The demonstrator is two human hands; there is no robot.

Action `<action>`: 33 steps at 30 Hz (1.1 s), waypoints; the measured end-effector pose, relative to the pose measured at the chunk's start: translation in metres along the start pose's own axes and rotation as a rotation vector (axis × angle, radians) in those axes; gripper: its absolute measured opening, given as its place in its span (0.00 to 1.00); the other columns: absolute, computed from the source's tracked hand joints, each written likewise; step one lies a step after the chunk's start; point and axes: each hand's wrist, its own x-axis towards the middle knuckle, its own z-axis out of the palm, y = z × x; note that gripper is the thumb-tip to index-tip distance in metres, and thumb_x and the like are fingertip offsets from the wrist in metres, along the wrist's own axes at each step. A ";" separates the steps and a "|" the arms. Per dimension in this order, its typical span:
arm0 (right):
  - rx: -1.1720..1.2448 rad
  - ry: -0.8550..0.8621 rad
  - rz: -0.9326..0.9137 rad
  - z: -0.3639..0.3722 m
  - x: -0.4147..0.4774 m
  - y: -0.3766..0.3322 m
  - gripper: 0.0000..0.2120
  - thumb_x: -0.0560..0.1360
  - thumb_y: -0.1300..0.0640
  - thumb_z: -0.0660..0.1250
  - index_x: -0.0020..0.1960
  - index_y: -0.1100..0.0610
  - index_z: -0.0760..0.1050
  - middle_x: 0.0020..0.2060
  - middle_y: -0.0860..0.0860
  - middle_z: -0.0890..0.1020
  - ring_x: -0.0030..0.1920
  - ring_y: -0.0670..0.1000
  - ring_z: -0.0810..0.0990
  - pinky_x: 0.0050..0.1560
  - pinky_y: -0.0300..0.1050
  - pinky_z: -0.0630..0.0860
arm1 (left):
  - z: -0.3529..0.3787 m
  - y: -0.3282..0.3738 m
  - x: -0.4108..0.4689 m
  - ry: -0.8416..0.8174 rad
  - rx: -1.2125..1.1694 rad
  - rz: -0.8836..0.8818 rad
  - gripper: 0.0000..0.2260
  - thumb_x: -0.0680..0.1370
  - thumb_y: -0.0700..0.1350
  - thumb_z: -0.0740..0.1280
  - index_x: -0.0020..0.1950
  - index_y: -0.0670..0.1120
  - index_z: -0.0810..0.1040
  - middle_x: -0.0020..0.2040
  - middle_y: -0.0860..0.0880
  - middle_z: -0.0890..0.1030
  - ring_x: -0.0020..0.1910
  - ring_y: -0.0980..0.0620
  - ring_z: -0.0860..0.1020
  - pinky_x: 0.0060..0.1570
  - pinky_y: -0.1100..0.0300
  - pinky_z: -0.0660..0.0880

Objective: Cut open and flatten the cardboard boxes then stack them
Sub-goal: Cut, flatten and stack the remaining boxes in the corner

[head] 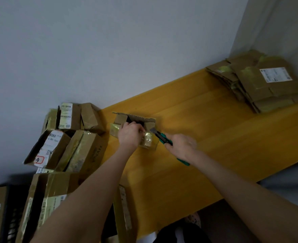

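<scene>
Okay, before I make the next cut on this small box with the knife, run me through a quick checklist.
1. Box steadied: left hand grips the small box on the table. Ok.
2. Knife grip: right hand holds the green knife. Ok.
3. Blade out: the blade shows, pointing at the box. Ok.
4. Cutting line clear: left fingers sit close beside the blade. Not ok.
5. Tape left to cut: blurred. Cannot tell.
6. Flattened stack waiting at the far right. Ok.
</scene>
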 end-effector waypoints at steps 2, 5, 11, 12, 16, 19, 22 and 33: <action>0.006 -0.005 -0.009 0.002 -0.002 0.002 0.16 0.80 0.46 0.57 0.66 0.47 0.71 0.31 0.45 0.72 0.29 0.47 0.71 0.24 0.40 0.62 | 0.001 0.001 0.000 0.006 -0.026 -0.024 0.04 0.77 0.48 0.69 0.50 0.54 0.83 0.51 0.52 0.80 0.55 0.47 0.73 0.54 0.54 0.70; 0.025 -0.008 -0.024 0.001 -0.002 0.000 0.16 0.80 0.46 0.57 0.65 0.49 0.73 0.30 0.45 0.72 0.28 0.46 0.71 0.23 0.40 0.61 | 0.001 0.003 0.001 0.013 -0.054 -0.027 0.04 0.77 0.46 0.68 0.49 0.52 0.83 0.49 0.51 0.80 0.54 0.47 0.73 0.53 0.55 0.69; 0.110 -0.031 -0.033 -0.003 0.001 -0.007 0.18 0.79 0.46 0.59 0.67 0.47 0.72 0.30 0.44 0.71 0.30 0.47 0.71 0.24 0.41 0.61 | 0.001 -0.001 0.002 0.024 -0.070 -0.040 0.05 0.78 0.44 0.67 0.49 0.51 0.83 0.49 0.51 0.80 0.53 0.47 0.72 0.53 0.55 0.68; 0.111 -0.030 -0.040 -0.003 -0.001 -0.006 0.19 0.79 0.46 0.59 0.68 0.47 0.71 0.30 0.44 0.71 0.29 0.45 0.70 0.24 0.41 0.61 | 0.003 -0.002 0.002 0.015 -0.072 -0.051 0.05 0.77 0.44 0.68 0.49 0.51 0.83 0.49 0.51 0.80 0.54 0.47 0.72 0.54 0.54 0.69; 0.050 -0.030 -0.035 -0.009 -0.001 -0.007 0.16 0.80 0.47 0.58 0.65 0.49 0.74 0.30 0.45 0.72 0.30 0.47 0.72 0.24 0.41 0.63 | 0.003 0.002 0.002 0.015 -0.117 -0.039 0.05 0.78 0.42 0.67 0.47 0.50 0.83 0.48 0.51 0.80 0.54 0.47 0.72 0.48 0.56 0.68; -0.011 -0.032 -0.020 -0.013 0.001 -0.016 0.14 0.80 0.48 0.57 0.61 0.50 0.75 0.30 0.47 0.71 0.35 0.51 0.74 0.26 0.42 0.63 | 0.002 0.002 0.000 0.026 -0.152 0.011 0.05 0.77 0.41 0.68 0.45 0.49 0.83 0.47 0.51 0.79 0.53 0.47 0.72 0.53 0.54 0.69; -0.017 -0.061 -0.047 -0.013 -0.002 -0.020 0.13 0.80 0.49 0.56 0.61 0.50 0.74 0.31 0.48 0.72 0.33 0.51 0.74 0.26 0.42 0.65 | 0.001 -0.005 -0.002 0.008 -0.157 -0.018 0.04 0.77 0.41 0.68 0.46 0.48 0.83 0.48 0.51 0.79 0.55 0.48 0.72 0.49 0.55 0.71; -0.122 -0.089 -0.061 -0.027 -0.003 -0.021 0.13 0.79 0.48 0.58 0.59 0.50 0.76 0.32 0.47 0.72 0.38 0.52 0.75 0.29 0.42 0.65 | 0.002 -0.002 -0.011 0.040 -0.281 0.016 0.04 0.76 0.37 0.69 0.45 0.43 0.83 0.49 0.49 0.80 0.55 0.48 0.73 0.53 0.58 0.70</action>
